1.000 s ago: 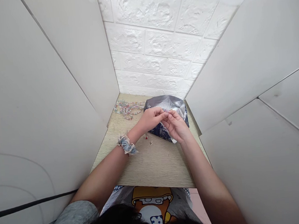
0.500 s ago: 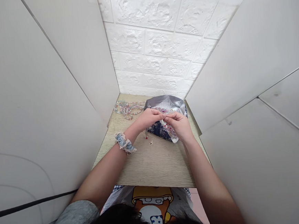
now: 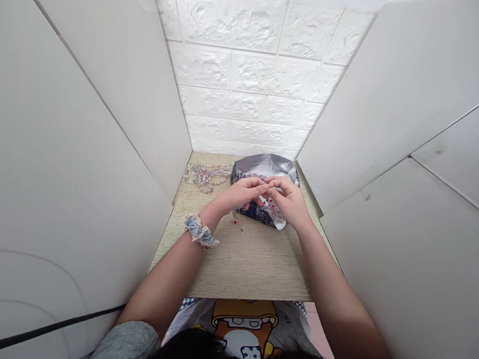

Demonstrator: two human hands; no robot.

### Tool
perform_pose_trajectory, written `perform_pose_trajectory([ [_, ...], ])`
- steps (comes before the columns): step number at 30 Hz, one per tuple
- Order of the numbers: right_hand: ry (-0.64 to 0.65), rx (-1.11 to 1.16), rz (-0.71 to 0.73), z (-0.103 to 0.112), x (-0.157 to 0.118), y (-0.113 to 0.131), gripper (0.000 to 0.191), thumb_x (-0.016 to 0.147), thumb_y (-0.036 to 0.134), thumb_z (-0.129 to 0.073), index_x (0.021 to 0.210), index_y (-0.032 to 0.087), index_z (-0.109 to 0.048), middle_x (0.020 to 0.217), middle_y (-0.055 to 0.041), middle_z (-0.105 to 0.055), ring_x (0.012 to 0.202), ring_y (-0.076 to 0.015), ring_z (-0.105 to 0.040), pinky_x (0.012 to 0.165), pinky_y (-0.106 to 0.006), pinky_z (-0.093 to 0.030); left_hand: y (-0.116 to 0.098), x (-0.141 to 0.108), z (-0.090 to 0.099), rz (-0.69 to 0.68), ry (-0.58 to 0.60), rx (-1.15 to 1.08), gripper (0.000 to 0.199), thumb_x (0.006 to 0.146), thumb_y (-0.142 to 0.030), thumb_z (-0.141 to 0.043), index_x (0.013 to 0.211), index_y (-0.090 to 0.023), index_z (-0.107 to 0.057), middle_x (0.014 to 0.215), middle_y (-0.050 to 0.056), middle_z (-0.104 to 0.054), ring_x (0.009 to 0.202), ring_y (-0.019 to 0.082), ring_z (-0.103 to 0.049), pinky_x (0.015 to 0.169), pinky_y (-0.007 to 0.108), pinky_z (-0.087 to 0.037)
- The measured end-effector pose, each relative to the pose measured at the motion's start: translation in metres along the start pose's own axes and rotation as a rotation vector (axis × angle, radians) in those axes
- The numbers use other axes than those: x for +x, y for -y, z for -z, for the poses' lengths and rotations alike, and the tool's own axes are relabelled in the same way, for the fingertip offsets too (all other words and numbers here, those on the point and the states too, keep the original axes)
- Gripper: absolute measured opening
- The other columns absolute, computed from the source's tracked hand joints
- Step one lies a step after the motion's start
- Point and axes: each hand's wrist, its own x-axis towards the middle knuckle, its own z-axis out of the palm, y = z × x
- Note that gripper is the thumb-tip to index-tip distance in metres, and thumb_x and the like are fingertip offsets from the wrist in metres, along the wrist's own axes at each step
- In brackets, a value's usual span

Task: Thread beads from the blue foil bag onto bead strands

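Fingertips of my left hand [image 3: 246,193] and my right hand [image 3: 289,200] meet in a pinch above an open bag [image 3: 256,211], dark blue with a pattern outside and silvery inside. What they pinch is too small to make out. Clear and red beads [image 3: 273,210] lie in the bag below my right hand. Strings of pastel beads [image 3: 206,174] are spread on the wooden tabletop [image 3: 246,267] left of the bag. Near the bag's front left corner lie a red bead [image 3: 235,221] and a small metal charm [image 3: 242,230]. A pale blue scrunchie [image 3: 202,230] circles my left wrist.
White panels [image 3: 133,99] [image 3: 363,120] rise close on both sides of the tabletop. A white brick-patterned wall [image 3: 248,74] stands behind it. A black cable [image 3: 56,326] runs along the lower left.
My fingers have shifted slightly where they meet, and the lower fingers of my left hand now show beneath its thumb. The bag and bead strings have stayed in place.
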Motion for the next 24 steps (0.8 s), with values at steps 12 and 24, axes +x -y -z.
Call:
perform_pose_trajectory([
  [12, -0.419, 0.398, -0.183, 0.03, 0.005, -0.001, 0.026, 0.073, 0.041, -0.047, 0.076, 0.022, -0.029, 0.053, 0.0082, -0.055, 0.03, -0.0048, -0.037, 0.029, -0.014, -0.02, 0.0, -0.003, 0.01, -0.032, 0.057, -0.242, 0.025, 0.072, -0.038, -0.052, 0.067, -0.014, -0.052, 0.048, -0.005, -0.039, 0.039, 0.002, -0.038, 0.038, 0.017, -0.026],
  [24, -0.663, 0.597, -0.304, 0.039, 0.003, 0.004, 0.018, 0.076, 0.031, -0.045, 0.07, 0.02, -0.032, 0.058, 0.0068, -0.051, 0.035, -0.003, -0.041, 0.032, -0.014, -0.027, 0.003, -0.013, 0.036, -0.333, -0.003, -0.708, 0.02, 0.068, -0.032, -0.054, 0.059, -0.015, -0.054, 0.062, -0.001, -0.053, 0.063, 0.01, -0.054, 0.065, 0.027, -0.044],
])
